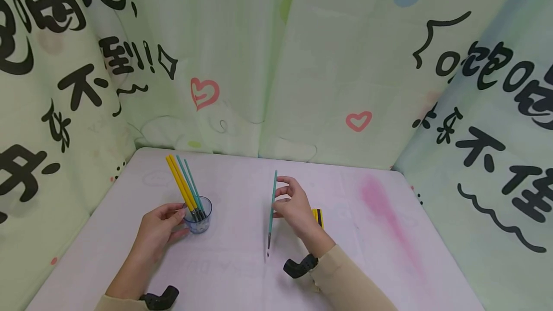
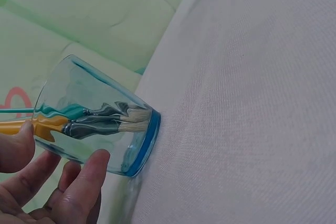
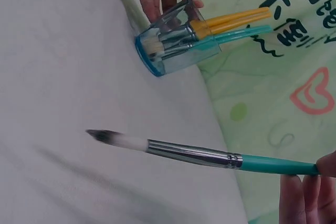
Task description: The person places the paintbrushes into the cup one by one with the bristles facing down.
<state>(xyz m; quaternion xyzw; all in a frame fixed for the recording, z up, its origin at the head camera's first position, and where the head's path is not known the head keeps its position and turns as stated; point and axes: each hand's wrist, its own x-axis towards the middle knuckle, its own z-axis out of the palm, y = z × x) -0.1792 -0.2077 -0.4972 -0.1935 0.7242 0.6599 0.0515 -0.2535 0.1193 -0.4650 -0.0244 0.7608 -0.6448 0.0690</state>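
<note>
On the table stands a clear bluish plastic cup, tilted only by the camera's angle in the left wrist view. Two yellow-handled paintbrushes and two teal-handled paintbrushes lean in it, their pale bristles down at its base. My left hand holds the cup from its left side, thumb near the rim and fingers along the wall. To the right, my right hand pinches another teal paintbrush by its handle. This brush hangs nearly upright, its white bristles ending in a dark tip that points down.
A yellow and black object lies partly hidden behind my right wrist. The white table carries a pink streak on its right. Pale green curtains with black writing and pink hearts enclose the back and sides.
</note>
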